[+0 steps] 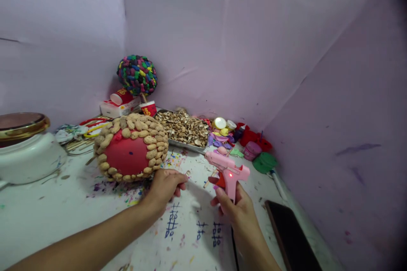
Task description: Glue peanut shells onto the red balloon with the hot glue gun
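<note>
My right hand (237, 207) grips the handle of a pink hot glue gun (227, 168), its nozzle pointing left and a red light glowing on its side. My left hand (165, 186) is closed in a pinch on something small that I cannot make out, just right of a red ball (129, 154) partly covered with glued peanut shells. The ball rests on the paint-spattered white table (47, 211). The two hands are a short way apart near the table's middle.
A metal tray of peanut shells (184, 129) lies behind the ball, a ball of coloured shells (137, 74) stands on a stick at the back. A white pot (27, 148) sits left. Paint jars and foam scraps (251, 146) lie right, a dark phone (291, 237) front right.
</note>
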Demonstrator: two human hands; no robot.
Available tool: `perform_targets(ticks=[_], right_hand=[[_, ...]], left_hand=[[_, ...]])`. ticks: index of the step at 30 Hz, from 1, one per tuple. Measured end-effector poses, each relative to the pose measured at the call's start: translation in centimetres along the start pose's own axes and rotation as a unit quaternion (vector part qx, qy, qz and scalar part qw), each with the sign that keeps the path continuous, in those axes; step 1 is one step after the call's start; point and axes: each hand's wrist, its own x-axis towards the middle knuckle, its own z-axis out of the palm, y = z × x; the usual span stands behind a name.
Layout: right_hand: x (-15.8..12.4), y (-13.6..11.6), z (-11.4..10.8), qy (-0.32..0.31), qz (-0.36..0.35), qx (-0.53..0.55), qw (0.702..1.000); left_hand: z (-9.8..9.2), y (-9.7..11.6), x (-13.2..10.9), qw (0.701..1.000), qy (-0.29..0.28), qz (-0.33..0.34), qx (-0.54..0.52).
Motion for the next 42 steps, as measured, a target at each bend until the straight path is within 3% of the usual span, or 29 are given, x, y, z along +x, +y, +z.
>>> perform_targets(ticks=[6,20,29,42], right_hand=[[-1.0,1.0,-1.7,-0.057,-0.026,0.016,0.998],[-0.4,2.5,-4.0,-0.144,-0.070,-0.157,0.974],[-0.7,1.5,-3.4,-0.144,-0.053,-0.154,0.976],[-0.7,1.8,-3.6,-0.124,-0.082,-0.174,0.973]], left_hand=[[0.0,0.2,0.0,1.000,-0.009,-0.010,-0.006],[0.1,0.2,0.0,0.999,-0.003,-0.039,-0.019],[0.1,0.0,0.2,0.999,0.001,-0.030,-0.014],[0.3,-0.1,0.3,1.000,0.000,-0.028,-0.005]])
